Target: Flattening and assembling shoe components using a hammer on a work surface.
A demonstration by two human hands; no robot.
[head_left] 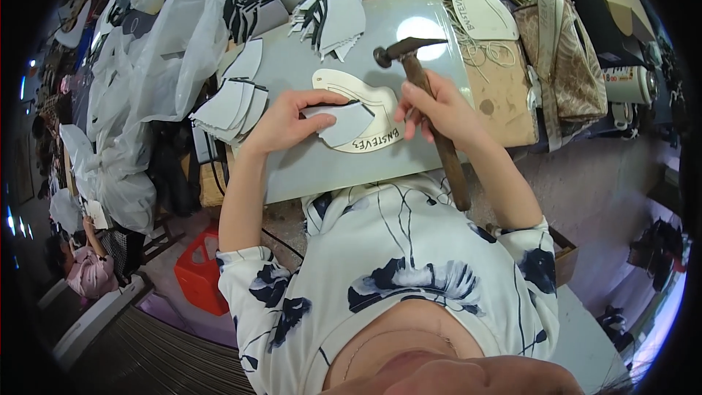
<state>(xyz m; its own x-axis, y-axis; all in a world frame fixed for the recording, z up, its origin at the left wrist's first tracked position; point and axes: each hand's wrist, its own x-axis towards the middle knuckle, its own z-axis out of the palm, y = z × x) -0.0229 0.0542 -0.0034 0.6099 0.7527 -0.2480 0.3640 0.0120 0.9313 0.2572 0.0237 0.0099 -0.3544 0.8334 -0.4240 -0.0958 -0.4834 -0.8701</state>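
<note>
My left hand (287,121) presses a small grey cut piece (346,123) flat on a cream curved template (365,99) that lies on a grey metal slab (344,73). My right hand (437,108) grips a hammer (424,95) by its wooden handle. The dark hammer head hovers just above the far edge of the template, and the handle slants down toward my body. Fingers of both hands touch the grey piece from either side.
Stacks of grey cut pieces (232,106) lie left of the slab, and more (329,14) lie behind it. Clear plastic bags (157,58) pile up at the left. A second cream template (482,9), string and a patterned strap (563,66) are at the right. A red crate (201,274) stands on the floor.
</note>
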